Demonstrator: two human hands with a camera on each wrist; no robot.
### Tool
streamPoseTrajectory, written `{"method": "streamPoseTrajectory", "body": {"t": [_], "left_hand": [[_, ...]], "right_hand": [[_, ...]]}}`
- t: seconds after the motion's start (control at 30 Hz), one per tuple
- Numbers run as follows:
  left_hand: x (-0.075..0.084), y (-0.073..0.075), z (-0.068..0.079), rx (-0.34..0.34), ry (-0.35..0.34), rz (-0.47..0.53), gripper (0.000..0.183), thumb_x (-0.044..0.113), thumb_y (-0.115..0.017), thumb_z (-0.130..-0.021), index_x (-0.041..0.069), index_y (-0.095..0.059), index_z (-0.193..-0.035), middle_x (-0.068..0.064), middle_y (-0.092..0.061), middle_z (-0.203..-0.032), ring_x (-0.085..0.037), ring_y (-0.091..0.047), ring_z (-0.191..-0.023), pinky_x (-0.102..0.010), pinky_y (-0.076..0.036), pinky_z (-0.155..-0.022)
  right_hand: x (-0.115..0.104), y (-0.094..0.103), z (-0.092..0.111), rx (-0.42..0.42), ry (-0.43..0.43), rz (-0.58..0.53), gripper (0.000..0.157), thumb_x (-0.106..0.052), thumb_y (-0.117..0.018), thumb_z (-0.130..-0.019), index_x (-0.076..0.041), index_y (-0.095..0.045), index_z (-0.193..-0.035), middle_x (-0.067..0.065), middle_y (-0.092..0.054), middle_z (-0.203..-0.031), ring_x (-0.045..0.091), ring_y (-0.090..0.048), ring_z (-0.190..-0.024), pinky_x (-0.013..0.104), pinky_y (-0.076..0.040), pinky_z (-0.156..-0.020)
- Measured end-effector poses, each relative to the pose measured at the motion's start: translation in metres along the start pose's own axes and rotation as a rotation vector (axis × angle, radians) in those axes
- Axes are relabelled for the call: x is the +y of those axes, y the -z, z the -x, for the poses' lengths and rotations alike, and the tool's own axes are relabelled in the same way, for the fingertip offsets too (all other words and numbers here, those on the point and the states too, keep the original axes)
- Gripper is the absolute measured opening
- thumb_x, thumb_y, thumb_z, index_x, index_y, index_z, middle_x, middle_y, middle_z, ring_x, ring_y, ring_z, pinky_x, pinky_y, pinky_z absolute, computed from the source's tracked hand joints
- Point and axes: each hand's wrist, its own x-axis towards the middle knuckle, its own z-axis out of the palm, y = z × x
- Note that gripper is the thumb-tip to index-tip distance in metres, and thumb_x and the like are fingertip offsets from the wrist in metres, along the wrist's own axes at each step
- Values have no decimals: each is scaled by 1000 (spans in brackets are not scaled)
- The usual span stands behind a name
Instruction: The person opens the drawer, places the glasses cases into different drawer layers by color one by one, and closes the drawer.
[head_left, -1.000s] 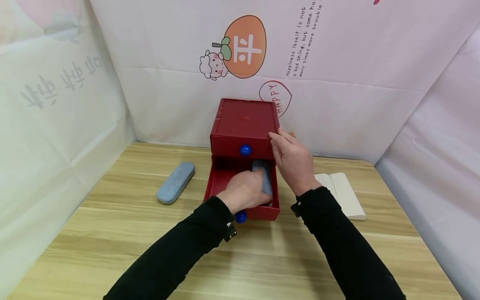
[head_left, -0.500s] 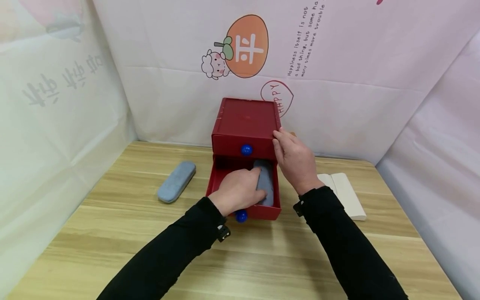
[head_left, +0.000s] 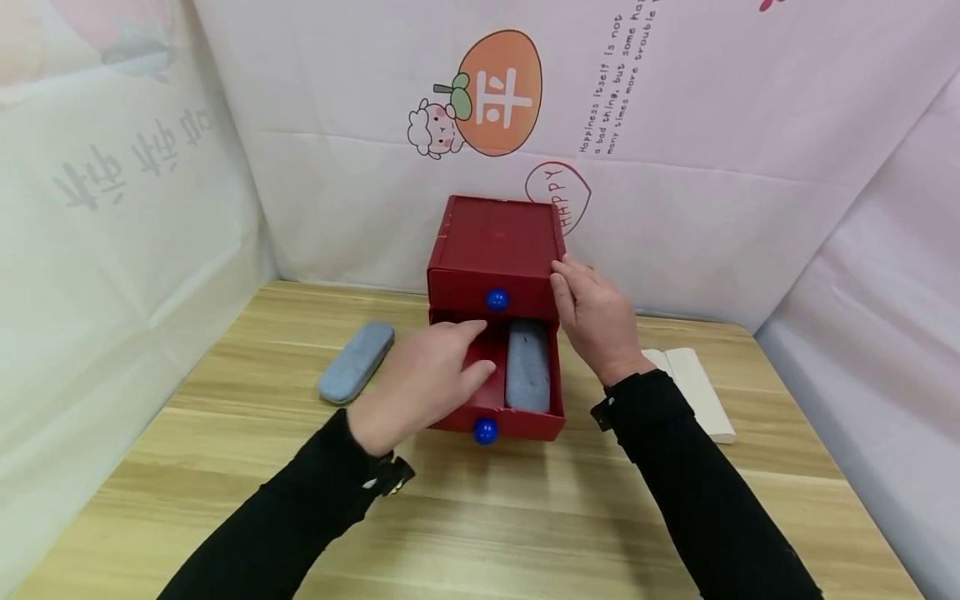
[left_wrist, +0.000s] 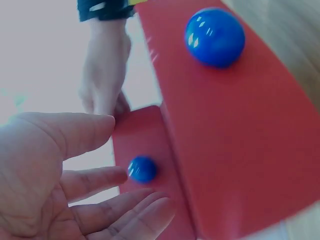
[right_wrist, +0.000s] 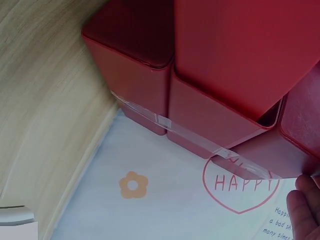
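Observation:
A red drawer box (head_left: 498,237) stands at the back of the table, its lower drawer (head_left: 517,427) pulled out. Along that drawer's right side lies a grey-blue glasses case (head_left: 528,367). My left hand (head_left: 420,375) is over the drawer's left part, fingers spread and nothing held; the left wrist view shows its palm and loose fingers in front of the red drawer fronts. The fingers of my right hand (head_left: 596,312) rest on the box's upper right edge near the front corner. A second grey-blue glasses case (head_left: 357,362) lies on the table to the left.
Right of the box lies a cream-white flat item with a fold (head_left: 697,392), partly behind the right forearm. Blue knobs stick out from the upper drawer (head_left: 457,290) and the lower one. Printed white cloth (head_left: 337,192) hangs behind and on both sides.
My left hand has let go of the glasses case in the drawer and moved left, away from it. The right hand stays at the box's edge.

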Motion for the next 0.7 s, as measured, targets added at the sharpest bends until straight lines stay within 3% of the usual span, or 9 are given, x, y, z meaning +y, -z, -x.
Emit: {"method": "streamPoseTrajectory", "body": {"t": [0.2,0.4,0.5,0.53,0.7], "left_hand": [[-23,21,21,74,39,-6,51,38,-65,-90,7,-63,-131,-8,-71,-116,-22,-67,-97,-37,-57,-78],[-52,32,35,77,135,-74,49,37,-63,-90,8,-63,-131,-7,-72,-103,-23,-67,-86,-37,-55,-59],[-72,27,37,50,176,-88,43,35,-62,-91,7,-64,-124,-7,-64,-82,-22,-60,-74,-37,-50,-56],[-80,24,38,42,189,-93,44,34,-62,-91,5,-64,-124,-8,-63,-82,-22,-58,-74,-38,-50,-57],[-116,2,41,-29,282,-115,56,33,-63,-90,-2,-55,-134,-22,-67,-107,-31,-62,-88,-49,-55,-66]], "right_hand": [[2,-2,-4,-31,-12,-15,46,-37,-45,-102,-9,-62,-134,11,-60,-136,22,-56,-122,45,-48,-100],[4,-3,-7,-58,-30,-45,47,-38,-43,-103,-9,-61,-135,10,-59,-138,21,-54,-125,45,-48,-100],[6,-4,-9,-68,-52,-67,48,-40,-42,-103,-10,-61,-135,9,-58,-138,20,-53,-126,45,-47,-101],[7,-4,-9,-70,-61,-74,48,-40,-42,-103,-10,-61,-135,9,-58,-139,19,-53,-126,45,-47,-102],[10,-5,-10,-79,-94,-89,49,-42,-41,-103,-11,-62,-135,8,-58,-139,19,-52,-127,46,-46,-103]]}}
